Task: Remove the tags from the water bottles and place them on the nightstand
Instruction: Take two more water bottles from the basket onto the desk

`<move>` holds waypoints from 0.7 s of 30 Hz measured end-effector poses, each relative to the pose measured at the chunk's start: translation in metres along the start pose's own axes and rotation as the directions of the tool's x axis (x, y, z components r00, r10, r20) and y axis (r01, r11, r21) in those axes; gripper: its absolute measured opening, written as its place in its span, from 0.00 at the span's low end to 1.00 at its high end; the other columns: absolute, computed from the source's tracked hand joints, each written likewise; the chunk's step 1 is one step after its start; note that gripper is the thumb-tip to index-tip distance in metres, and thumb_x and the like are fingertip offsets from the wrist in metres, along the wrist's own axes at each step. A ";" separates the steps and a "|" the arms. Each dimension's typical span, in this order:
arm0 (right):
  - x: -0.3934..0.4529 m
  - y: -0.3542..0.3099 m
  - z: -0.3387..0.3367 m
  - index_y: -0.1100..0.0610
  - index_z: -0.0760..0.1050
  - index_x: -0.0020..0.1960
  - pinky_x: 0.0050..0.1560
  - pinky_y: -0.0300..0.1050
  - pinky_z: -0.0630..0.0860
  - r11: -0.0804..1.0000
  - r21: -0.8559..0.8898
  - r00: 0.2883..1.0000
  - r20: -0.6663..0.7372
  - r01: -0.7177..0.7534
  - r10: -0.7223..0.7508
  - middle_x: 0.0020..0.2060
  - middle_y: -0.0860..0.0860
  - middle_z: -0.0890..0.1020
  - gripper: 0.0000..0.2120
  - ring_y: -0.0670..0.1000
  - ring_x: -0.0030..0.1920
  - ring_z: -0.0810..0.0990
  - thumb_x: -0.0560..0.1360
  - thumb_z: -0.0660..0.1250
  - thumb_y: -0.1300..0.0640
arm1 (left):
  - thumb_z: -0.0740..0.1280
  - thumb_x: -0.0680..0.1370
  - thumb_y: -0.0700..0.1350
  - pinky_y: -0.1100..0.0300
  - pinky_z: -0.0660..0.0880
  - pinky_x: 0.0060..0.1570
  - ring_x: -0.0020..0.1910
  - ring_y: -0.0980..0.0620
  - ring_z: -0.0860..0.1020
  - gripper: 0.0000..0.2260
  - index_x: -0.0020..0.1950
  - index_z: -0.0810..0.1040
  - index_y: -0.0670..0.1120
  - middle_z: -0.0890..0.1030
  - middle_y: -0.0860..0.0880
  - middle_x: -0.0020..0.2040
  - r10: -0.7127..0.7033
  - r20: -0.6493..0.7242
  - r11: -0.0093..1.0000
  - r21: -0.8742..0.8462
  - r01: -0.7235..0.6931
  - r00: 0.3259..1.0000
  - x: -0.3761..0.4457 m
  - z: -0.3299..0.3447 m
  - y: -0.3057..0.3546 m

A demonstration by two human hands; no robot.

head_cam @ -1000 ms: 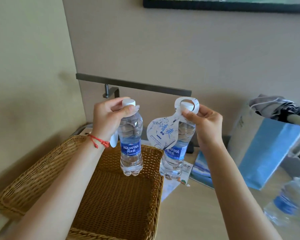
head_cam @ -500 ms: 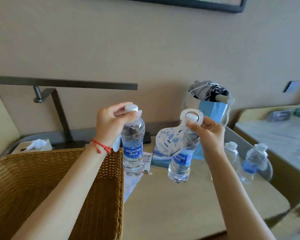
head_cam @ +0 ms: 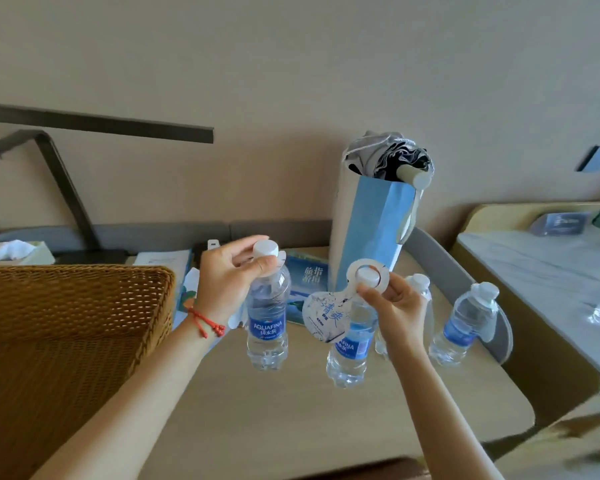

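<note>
Clear plastic bottles hang over the counter [head_cam: 291, 420]: left hand [head_cam: 227, 280] grips the left bottle [head_cam: 268, 318] by its neck, right hand [head_cam: 394, 303] pinches the right bottle [head_cam: 351, 348] and tag [head_cam: 328, 317]; tugging could tear the tag's ring or drop a bottle

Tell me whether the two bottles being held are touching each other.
Apart. The head view shows bare tabletop between the left hand's bottle and the right hand's bottle; only the paper tag hangs partway across that gap.
</note>
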State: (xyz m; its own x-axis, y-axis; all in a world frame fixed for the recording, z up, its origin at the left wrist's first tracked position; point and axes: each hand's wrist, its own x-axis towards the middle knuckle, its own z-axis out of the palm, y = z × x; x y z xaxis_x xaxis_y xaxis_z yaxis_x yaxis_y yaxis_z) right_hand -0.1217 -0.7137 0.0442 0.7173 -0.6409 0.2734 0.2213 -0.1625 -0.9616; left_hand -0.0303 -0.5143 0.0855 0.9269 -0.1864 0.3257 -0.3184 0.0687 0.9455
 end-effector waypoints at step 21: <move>0.024 0.084 -0.016 0.48 0.80 0.42 0.41 0.35 0.79 0.990 0.037 0.986 0.104 -0.133 0.128 0.37 0.43 0.85 0.17 0.42 0.40 0.82 0.66 0.72 0.70 | 0.73 0.67 0.34 0.72 0.74 0.45 0.46 0.62 0.80 0.15 0.53 0.80 0.42 0.82 0.47 0.49 0.045 -0.120 0.963 0.270 -0.011 0.992 -0.019 0.042 -0.093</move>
State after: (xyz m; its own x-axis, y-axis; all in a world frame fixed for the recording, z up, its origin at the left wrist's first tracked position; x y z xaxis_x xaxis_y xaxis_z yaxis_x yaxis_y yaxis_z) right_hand -0.0970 -0.7550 -0.0302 0.8046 -0.5748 0.1491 0.1485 -0.0484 -0.9877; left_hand -0.0271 -0.5580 -0.0083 0.9289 -0.0641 0.3648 -0.3701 -0.1966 0.9080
